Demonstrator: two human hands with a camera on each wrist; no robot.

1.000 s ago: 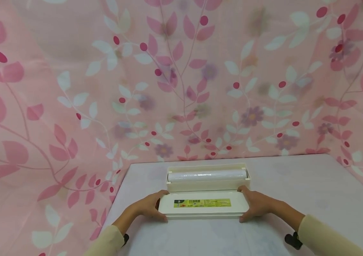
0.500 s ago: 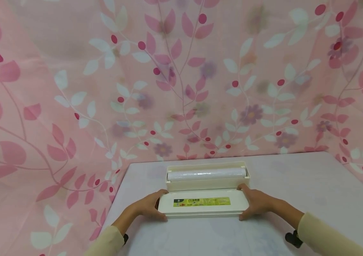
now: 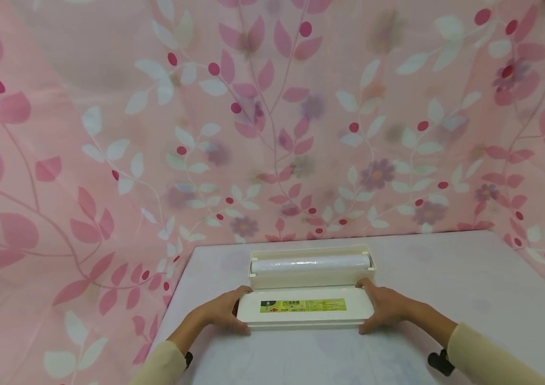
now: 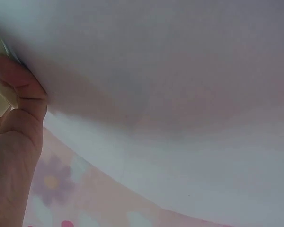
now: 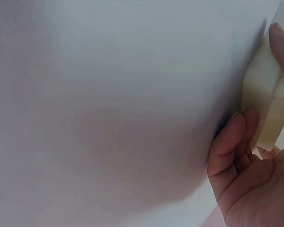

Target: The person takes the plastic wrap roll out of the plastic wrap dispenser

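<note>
In the head view a cream lid (image 3: 305, 316) with a yellow-green label (image 3: 303, 305) lies on the table, long side across. My left hand (image 3: 224, 310) grips its left end, thumb at the near edge and fingers at the far corner. The right end is held the same way by my right hand (image 3: 388, 307). Directly behind the lid stands the open cling film box (image 3: 311, 279), with a roll of cling film (image 3: 311, 263) lying in it. The right wrist view shows fingers curled at the end of the cream lid (image 5: 262, 85); the left wrist view catches only a sliver of it.
A pale cloth covers the table (image 3: 445, 283). Its far edge meets a pink floral curtain (image 3: 277, 133), which also rises along both sides. Black wrist devices (image 3: 441, 362) sit under the forearms near the cream sleeves (image 3: 489, 353).
</note>
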